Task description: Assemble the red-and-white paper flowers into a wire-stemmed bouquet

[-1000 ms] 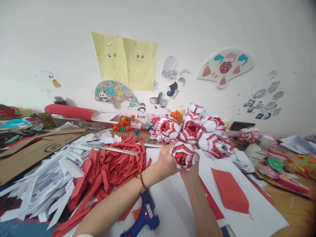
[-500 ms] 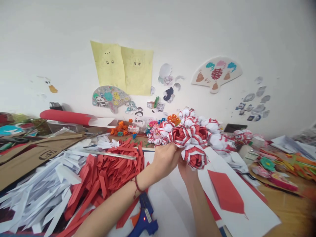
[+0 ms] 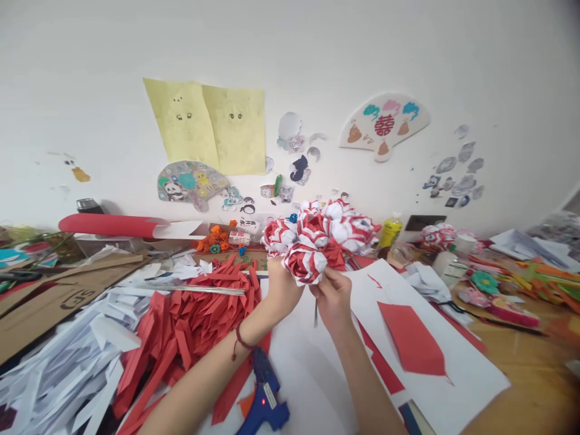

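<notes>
A bunch of red-and-white paper flowers (image 3: 313,228) is held up in front of me, several blooms close together. My left hand (image 3: 284,290) is wrapped round the bunch from below left; the stems in its grip are mostly hidden. The nearest paper flower (image 3: 304,263) faces me between the two hands. My right hand (image 3: 334,295) is closed just under its right side, fingertips pinched at the stem. A thin stem (image 3: 316,315) sticks out downward between the hands. White paper sheets (image 3: 312,374) lie beneath.
A blue glue gun (image 3: 267,396) with a lit red light lies by my left forearm. Red paper strips (image 3: 203,308) and white paper strips (image 3: 67,356) are heaped on the left. Right are a red paper piece (image 3: 412,339) and, behind, a yellow-labelled bottle (image 3: 390,232).
The bunch has moved left and turned, so different blooms face me. My right hand has come into clearer view on its right side, and a stem end now shows below.
</notes>
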Demonstrator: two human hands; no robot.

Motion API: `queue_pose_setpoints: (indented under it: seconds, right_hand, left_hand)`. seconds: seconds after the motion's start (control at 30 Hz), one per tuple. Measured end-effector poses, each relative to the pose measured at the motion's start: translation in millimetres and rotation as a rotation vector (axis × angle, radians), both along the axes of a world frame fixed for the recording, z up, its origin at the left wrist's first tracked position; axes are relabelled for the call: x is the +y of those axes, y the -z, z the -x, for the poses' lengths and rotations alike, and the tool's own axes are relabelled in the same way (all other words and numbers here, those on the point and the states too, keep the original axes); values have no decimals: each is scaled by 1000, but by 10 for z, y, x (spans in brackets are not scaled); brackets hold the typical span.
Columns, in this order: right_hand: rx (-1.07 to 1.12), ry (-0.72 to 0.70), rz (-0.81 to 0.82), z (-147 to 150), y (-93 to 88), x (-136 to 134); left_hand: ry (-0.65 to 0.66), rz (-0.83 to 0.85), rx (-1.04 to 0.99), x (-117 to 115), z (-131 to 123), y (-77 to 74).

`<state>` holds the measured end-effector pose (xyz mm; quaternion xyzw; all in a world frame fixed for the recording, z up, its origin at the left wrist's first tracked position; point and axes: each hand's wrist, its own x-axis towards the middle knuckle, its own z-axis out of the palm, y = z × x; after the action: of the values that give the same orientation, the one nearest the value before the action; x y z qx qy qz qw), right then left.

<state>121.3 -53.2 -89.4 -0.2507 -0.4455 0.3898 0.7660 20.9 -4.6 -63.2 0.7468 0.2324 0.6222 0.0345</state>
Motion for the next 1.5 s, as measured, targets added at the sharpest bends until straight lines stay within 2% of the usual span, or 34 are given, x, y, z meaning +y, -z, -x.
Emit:
queue_pose_setpoints:
  seconds: [0.17, 0.43, 0.93, 1.1, 1.23, 1.5]
  right_hand:
    - [-36, -39, 11, 44, 17, -12]
    - [94, -119, 29, 151, 90, 22]
    - [71, -162, 78, 257, 159, 43]
    - [100, -182, 87, 315, 140, 21]
    - [113, -200, 88, 341, 166, 24]
    - [128, -203, 106, 339, 180, 21]
  left_hand:
    - [29, 16, -115, -86, 42, -55]
    - [68, 6, -251, -279, 45, -200]
    - [142, 91, -374, -234, 111, -218]
    - [241, 191, -442, -309, 128, -290]
    - [242, 175, -428, -345, 147, -345]
    - [247, 148, -440, -368, 135, -335]
